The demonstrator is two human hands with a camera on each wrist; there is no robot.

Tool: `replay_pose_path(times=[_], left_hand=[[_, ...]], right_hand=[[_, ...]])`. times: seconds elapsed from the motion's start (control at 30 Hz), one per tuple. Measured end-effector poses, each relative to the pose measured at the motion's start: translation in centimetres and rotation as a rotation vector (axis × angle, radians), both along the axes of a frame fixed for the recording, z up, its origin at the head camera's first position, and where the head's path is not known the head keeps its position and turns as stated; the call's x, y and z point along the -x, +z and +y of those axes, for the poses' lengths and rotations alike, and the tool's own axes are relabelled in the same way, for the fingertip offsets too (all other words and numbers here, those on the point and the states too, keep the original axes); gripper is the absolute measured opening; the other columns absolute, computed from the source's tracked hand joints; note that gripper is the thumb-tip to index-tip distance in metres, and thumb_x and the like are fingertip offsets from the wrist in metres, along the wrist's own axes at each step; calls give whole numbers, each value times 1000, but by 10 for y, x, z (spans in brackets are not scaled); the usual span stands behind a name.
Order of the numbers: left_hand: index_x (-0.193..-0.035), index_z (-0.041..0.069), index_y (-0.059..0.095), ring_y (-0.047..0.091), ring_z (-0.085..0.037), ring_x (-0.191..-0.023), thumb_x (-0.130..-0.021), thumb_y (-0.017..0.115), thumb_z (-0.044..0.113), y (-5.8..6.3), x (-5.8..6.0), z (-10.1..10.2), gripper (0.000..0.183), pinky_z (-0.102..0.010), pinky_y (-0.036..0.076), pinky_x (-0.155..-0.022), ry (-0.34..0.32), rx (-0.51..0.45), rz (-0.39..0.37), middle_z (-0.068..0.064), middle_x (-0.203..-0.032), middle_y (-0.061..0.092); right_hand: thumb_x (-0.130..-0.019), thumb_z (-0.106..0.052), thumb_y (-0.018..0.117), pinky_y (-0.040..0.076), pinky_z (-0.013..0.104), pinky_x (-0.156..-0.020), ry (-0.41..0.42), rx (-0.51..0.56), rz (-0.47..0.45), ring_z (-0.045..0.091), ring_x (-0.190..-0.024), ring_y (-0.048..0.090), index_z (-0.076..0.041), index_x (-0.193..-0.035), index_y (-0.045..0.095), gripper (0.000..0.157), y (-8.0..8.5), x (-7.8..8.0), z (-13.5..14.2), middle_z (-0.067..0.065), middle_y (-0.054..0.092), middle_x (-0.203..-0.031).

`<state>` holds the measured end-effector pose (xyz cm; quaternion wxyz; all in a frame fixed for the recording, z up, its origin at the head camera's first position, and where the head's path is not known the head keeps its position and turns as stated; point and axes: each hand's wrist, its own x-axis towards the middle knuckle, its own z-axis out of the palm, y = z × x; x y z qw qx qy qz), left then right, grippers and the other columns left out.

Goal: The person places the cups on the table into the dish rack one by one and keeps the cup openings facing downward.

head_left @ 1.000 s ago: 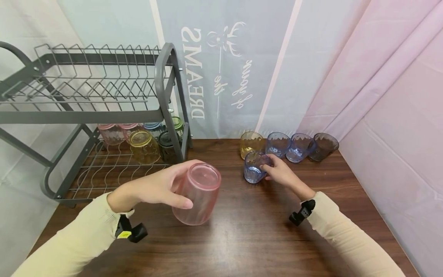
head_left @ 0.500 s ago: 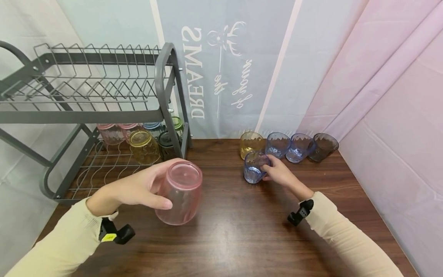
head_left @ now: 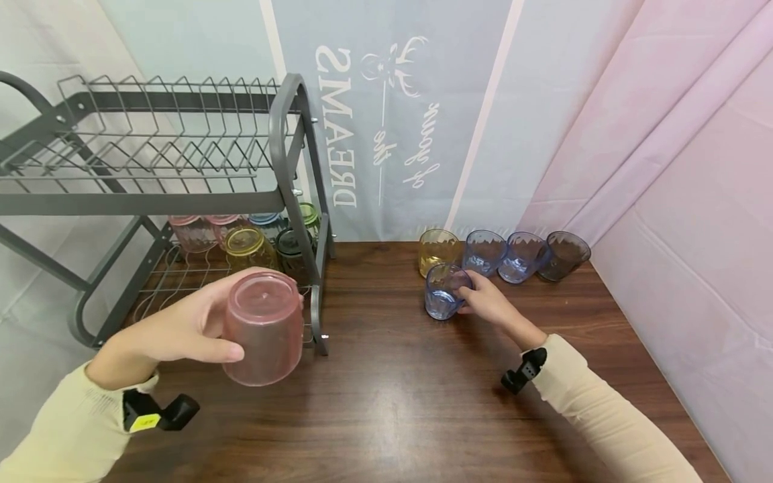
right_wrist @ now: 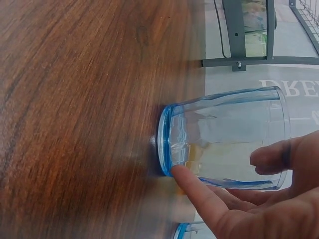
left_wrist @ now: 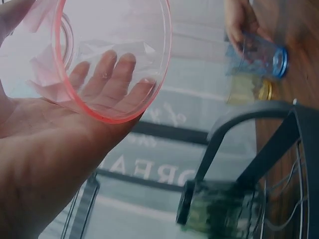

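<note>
In the head view my left hand (head_left: 172, 329) grips a translucent pink tumbler (head_left: 264, 335), held bottom up in front of the rack's lower shelf. Its open rim (left_wrist: 112, 118) faces the camera in the left wrist view, with fingers visible through the wall. Farther right, my right hand (head_left: 492, 305) holds a clear blue tumbler (head_left: 443, 295) by its side. That blue tumbler stands upright, its base (right_wrist: 165, 139) right at the wooden tabletop. Thumb and fingers curl about the glass in the right wrist view.
A grey two-tier dish rack (head_left: 145, 202) stands at left, with several upturned coloured tumblers, including a yellow one (head_left: 249, 248), on its lower shelf. Along the back wall stand a yellow tumbler (head_left: 439, 249), two blue ones (head_left: 485, 249) and a dark grey one (head_left: 564, 255).
My left hand has carried the upturned pink tumbler leftward, from the middle of the table to the rack's front right corner. The right hand and its blue tumbler have stayed in place.
</note>
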<state>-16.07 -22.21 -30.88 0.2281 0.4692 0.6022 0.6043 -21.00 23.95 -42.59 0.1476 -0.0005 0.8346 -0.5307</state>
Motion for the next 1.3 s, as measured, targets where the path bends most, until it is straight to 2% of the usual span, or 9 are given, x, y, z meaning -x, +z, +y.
replay_pose_path(times=[0.1,0.3,0.37,0.57,0.83,0.97,1.13,1.3], left_hand=[[-151,-8,31,58,-27,-127,-82,63,-12,-1,2,-15,77,-41,55,-97,56,5,8,-21,-143,53],[-153,4,36,61,-22,-123,-88,59,-15,-7,11,-45,72,-38,57,-92,178,24,-64,-13,-142,57],[-152,9,40,62,-20,-121,-90,59,-15,-10,14,-53,69,-37,58,-90,237,30,-83,-8,-139,59],[-148,12,44,64,-16,-115,-91,55,-19,-15,24,-71,65,-33,59,-84,387,17,-131,-5,-132,63],[-147,10,42,65,-14,-115,-91,49,-24,-19,35,-87,66,-27,57,-88,468,-47,-173,-6,-131,63],[-146,11,42,65,-12,-113,-91,49,-25,-23,39,-93,66,-24,57,-86,532,-34,-179,-4,-129,65],[-140,15,44,64,-7,-109,-91,57,-21,-25,45,-98,63,-20,56,-82,687,70,-150,3,-124,65],[-132,28,41,62,1,-100,-93,70,-4,-27,51,-103,58,-16,54,-77,860,339,-27,12,-115,61]], right_hand=[[-103,-3,36,55,52,-95,2,1,0,49,-133,46,14,-145,35,46,-1,0,0,37,42,-145],[-102,-2,37,56,52,-94,-7,0,7,49,-132,47,14,-144,37,45,-2,1,0,37,42,-145],[-102,-3,37,56,52,-94,-8,-3,6,49,-132,47,15,-144,37,45,-2,1,0,37,42,-145],[-103,-5,36,55,51,-95,-2,-8,-11,48,-136,45,13,-146,34,47,-2,0,0,36,40,-148],[-104,-4,35,53,53,-98,1,5,-16,48,-137,43,13,-148,32,48,-2,-1,0,36,37,-150],[-103,-5,35,52,53,-99,-7,5,-19,48,-137,43,13,-147,33,48,-3,-1,0,36,38,-150],[-103,-6,35,52,53,-99,-10,0,-22,47,-137,43,12,-147,34,47,-3,0,0,36,40,-148],[-103,-5,35,52,54,-99,-9,4,-18,48,-136,44,12,-146,34,47,-3,0,0,38,42,-146]])
